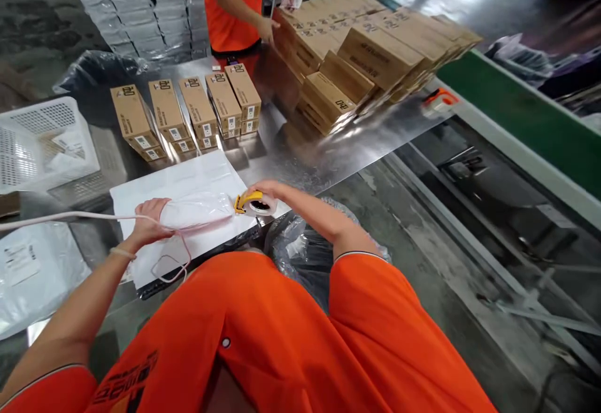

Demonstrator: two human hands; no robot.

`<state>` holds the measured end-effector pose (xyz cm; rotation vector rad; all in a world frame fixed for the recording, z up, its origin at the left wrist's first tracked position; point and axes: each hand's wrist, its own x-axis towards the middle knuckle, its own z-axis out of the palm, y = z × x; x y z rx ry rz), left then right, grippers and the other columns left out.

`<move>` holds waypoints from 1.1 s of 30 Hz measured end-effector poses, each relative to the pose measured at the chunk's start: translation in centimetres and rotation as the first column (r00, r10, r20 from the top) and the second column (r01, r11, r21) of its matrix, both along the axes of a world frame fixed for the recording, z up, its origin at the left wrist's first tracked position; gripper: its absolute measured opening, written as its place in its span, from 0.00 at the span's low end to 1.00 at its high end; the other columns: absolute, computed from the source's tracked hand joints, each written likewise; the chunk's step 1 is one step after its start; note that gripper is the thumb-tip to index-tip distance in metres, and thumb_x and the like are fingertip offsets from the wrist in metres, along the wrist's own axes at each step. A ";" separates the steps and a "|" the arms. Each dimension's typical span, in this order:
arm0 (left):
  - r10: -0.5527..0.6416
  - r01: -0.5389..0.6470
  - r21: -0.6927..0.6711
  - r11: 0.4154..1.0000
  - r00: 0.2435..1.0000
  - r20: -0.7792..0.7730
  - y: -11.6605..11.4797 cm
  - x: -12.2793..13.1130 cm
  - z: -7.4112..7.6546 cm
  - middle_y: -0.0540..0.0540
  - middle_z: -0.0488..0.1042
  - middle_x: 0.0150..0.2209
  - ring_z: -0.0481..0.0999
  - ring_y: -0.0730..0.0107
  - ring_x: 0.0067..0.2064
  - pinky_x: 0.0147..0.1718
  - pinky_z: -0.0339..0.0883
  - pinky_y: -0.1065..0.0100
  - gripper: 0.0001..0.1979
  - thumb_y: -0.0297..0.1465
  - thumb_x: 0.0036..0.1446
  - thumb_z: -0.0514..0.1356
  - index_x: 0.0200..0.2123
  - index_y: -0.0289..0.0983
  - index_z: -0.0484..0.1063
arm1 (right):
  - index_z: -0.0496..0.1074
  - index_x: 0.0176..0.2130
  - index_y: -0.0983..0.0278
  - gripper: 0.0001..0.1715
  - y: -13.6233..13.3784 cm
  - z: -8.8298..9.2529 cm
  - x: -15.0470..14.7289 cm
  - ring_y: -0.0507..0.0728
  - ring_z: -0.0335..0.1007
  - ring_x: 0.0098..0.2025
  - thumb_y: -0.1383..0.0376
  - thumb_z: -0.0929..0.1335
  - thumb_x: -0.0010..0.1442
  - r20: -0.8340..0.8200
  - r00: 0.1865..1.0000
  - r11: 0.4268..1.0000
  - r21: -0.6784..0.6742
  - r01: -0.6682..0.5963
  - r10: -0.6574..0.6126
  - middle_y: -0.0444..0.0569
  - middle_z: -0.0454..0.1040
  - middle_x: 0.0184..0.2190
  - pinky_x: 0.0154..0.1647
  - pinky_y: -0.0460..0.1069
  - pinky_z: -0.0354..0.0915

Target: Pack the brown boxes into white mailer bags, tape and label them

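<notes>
Packing tape on a yellow plastic hand dispenser is clenched in our right hand, which we see from the head camera just beyond the end of a slim white bundle wrapped in clear plastic film. Our left hand grips the bundle's other end, holding it on a white sheet at the near edge of the shiny steel counter. A thin pale cord crosses the bundle near our left hand and loops down over the sheet.

Beyond us stand a row of five tan cardboard boxes and a tall, tilted stack of similar boxes, where a co-worker's hand rests. A white plastic basket sits to our left.

We judge the loose cord the main risk: it could catch on the sticky tape and get bound in or tug the bundle. The smooth film could also let the bundle slip on the sheet if our left hand's grip eased.
</notes>
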<state>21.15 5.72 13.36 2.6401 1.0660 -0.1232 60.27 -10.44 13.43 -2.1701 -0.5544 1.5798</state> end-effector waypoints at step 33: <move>-0.251 0.257 -0.004 0.966 0.949 0.191 -9.7 37.3 4.4 0.25 0.70 0.70 0.68 0.27 0.70 0.69 0.58 0.40 0.48 0.46 0.51 0.80 0.71 0.34 0.71 | 0.74 0.34 0.61 0.17 -27.0 6.1 5.0 0.61 0.76 0.37 0.52 0.71 0.66 0.632 -0.062 0.430 0.593 0.681 -0.773 0.48 0.76 0.31 0.36 0.49 0.71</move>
